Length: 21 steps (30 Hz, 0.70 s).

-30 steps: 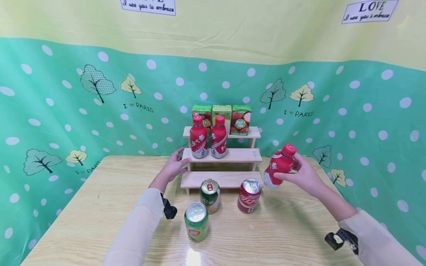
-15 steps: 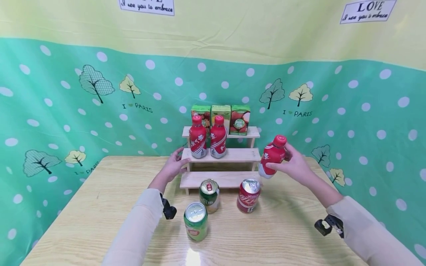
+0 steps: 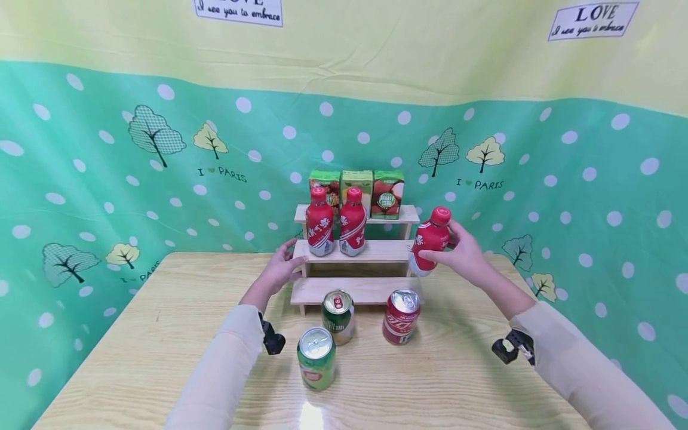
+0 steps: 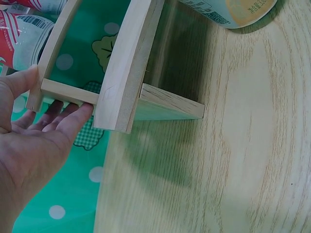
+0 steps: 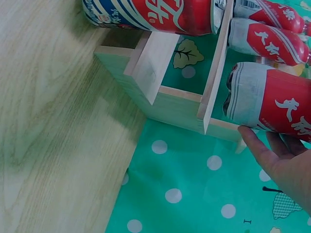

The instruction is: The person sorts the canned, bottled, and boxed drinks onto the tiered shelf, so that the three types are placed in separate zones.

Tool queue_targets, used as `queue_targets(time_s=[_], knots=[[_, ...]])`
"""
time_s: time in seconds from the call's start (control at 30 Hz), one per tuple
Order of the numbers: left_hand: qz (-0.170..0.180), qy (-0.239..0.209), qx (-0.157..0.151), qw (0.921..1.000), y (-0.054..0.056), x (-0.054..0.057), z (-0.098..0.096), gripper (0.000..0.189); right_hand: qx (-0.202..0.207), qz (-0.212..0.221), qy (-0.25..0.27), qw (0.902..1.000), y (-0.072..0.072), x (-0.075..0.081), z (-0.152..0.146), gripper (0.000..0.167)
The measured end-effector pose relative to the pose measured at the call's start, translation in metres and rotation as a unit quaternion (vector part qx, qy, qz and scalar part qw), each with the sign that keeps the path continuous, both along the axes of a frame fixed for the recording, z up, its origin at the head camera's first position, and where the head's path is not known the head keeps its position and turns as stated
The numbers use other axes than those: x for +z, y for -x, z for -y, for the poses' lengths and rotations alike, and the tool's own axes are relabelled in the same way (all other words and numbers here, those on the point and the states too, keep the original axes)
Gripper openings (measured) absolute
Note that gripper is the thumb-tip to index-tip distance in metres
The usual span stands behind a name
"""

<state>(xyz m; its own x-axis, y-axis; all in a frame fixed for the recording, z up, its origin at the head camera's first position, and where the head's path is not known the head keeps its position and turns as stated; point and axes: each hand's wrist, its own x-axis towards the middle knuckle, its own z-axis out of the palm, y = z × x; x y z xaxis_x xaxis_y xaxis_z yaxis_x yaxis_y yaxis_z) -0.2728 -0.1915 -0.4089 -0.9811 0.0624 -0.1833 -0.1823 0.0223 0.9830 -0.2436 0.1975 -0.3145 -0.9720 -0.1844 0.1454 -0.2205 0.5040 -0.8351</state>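
Note:
My right hand [image 3: 459, 254] grips a red plastic bottle [image 3: 431, 237] with a white base, tilted, at the right end of the middle tier of a small wooden step shelf [image 3: 389, 251]. In the right wrist view this bottle [image 5: 286, 99] is beside the tier, its base near the board's edge. My left hand [image 3: 279, 269] holds the shelf's left end. In the left wrist view the thumb [image 4: 25, 80] is on the middle tier's edge and the fingers curl at the side strut [image 4: 68, 91]. Two matching bottles [image 3: 321, 224] stand upright on the middle tier's left part.
Several juice cartons [image 3: 387, 194] stand on the top tier. In front of the shelf, on the wooden table [image 3: 419, 388], are a dark green can [image 3: 338, 319], a red can [image 3: 401, 319] and a light green can [image 3: 316, 361]. A dotted green cloth [image 3: 215, 209] hangs behind.
My right hand has carried the red bottle left and up, from beyond the shelf's right side to the middle tier's end. My left hand and the other items have stayed put.

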Motion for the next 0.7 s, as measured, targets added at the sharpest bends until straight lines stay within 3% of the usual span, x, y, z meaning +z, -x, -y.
queue_targets(time_s=[0.17, 0.27, 0.4, 0.5, 0.7], knots=[[0.004, -0.002, -0.002, 1.0000, 0.001, -0.002, 0.000, 0.072, -0.003, 0.007, 0.001, 1.0000, 0.008, -0.002, 0.005, 0.087], [0.007, -0.005, -0.009, 0.9999, -0.004, 0.006, -0.001, 0.072, -0.005, 0.011, 0.003, 0.9999, 0.011, -0.003, 0.007, 0.088], [0.005, -0.004, -0.008, 0.9999, -0.004, 0.007, -0.001, 0.072, -0.007, 0.015, 0.005, 0.9999, 0.015, -0.004, 0.012, 0.090], [0.001, 0.000, -0.003, 1.0000, 0.001, 0.001, 0.000, 0.072, -0.007, 0.016, 0.013, 0.9997, 0.020, -0.005, 0.017, 0.090], [0.001, 0.001, -0.005, 1.0000, 0.002, 0.000, 0.000, 0.072, -0.007, 0.015, 0.034, 0.9993, 0.026, -0.005, 0.028, 0.087]])
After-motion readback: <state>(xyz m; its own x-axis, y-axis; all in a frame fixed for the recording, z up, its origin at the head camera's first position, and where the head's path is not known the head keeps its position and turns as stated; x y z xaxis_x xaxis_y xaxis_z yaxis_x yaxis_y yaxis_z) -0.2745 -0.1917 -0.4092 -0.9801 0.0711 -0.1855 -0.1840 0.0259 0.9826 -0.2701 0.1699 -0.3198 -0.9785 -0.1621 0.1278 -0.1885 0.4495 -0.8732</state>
